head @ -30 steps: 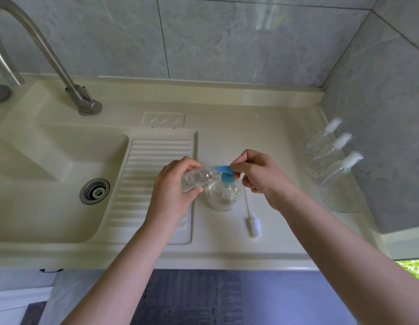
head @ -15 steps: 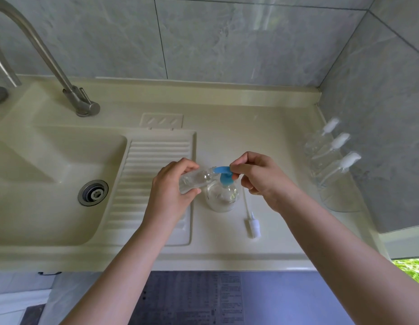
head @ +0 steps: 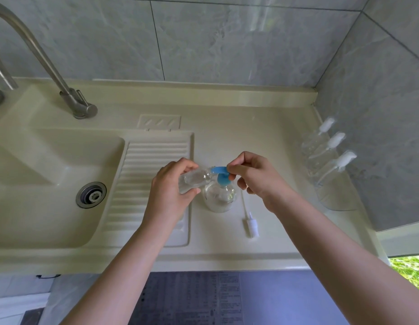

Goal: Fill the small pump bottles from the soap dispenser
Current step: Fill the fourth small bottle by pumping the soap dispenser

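A clear soap dispenser [head: 219,198] with a blue pump head [head: 221,175] stands on the cream counter beside the ribbed drainboard. My left hand [head: 171,188] grips a small clear bottle [head: 195,179] tilted on its side, its open mouth up against the blue spout. My right hand [head: 255,174] pinches the rear of the blue pump head with curled fingers. The small bottle's white pump cap [head: 250,227] with its dip tube lies on the counter just right of the dispenser. Three more small pump bottles [head: 330,158] with white tops stand along the right wall.
A cream sink basin [head: 39,184] with a metal drain [head: 91,194] lies at left, under a steel faucet [head: 63,90]. The ribbed drainboard [head: 147,174] runs between basin and dispenser. Grey tiled walls close the back and right side. The counter's front edge [head: 180,263] is near my arms.
Both hands stay at the dispenser with the small bottle held to the spout; only the view has shifted slightly.
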The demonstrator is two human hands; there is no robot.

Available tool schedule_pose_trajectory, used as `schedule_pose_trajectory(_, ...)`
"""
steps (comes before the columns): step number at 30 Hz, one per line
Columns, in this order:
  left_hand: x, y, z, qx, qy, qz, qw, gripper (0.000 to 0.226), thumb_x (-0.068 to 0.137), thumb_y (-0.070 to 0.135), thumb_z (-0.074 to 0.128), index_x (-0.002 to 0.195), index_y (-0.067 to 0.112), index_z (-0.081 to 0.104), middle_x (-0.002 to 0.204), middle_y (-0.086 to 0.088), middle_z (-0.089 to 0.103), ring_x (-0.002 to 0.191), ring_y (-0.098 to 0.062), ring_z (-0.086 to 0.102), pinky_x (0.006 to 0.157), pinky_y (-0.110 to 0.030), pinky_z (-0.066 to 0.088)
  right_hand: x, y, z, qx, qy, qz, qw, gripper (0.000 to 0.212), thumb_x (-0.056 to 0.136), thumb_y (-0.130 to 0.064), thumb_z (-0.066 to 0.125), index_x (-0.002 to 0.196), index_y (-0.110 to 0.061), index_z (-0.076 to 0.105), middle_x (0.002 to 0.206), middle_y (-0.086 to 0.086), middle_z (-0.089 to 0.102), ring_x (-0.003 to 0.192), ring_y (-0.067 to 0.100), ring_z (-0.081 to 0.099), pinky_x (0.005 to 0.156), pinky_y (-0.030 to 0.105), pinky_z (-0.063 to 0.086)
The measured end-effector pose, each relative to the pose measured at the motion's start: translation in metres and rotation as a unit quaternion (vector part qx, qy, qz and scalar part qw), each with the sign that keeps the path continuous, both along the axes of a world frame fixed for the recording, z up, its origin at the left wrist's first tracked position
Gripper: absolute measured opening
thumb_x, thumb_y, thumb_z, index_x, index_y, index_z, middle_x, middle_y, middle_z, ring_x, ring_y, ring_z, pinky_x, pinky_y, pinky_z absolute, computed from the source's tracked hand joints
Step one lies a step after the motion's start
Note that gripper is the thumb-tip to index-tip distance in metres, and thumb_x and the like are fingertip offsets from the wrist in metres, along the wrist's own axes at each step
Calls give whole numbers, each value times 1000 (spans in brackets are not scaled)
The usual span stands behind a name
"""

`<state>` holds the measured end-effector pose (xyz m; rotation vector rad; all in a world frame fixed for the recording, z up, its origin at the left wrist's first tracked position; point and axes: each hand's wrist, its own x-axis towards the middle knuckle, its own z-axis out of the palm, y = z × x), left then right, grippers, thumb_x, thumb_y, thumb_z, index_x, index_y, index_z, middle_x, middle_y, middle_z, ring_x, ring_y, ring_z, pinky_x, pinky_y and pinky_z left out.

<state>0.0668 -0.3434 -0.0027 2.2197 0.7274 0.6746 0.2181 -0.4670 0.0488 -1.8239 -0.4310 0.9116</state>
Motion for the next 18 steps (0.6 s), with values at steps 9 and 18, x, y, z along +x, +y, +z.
schedule_pose_trajectory(9, -1, 1, 0, -4, 5, 5, 1000, 46, 62, 2, 86, 99, 20, 66, 97, 12, 68, 93, -12, 61, 86, -33, 49, 0, 2, 2, -4, 6, -9, 1000, 17, 91, -1, 59, 78, -13, 60, 63, -1, 63, 49, 11, 43, 41, 11, 34)
schedule_pose_trajectory(18, 2, 0, 0, 1, 5, -5, 1000, 45, 62, 0, 86, 97, 19, 65, 96, 12, 68, 93, -14, 62, 87, -38, 50, 0, 4, -3, -18, 14, -12, 1000, 17, 90, -3, 57, 78, -15, 60, 65, -1, 62, 50, 11, 44, 41, 14, 31)
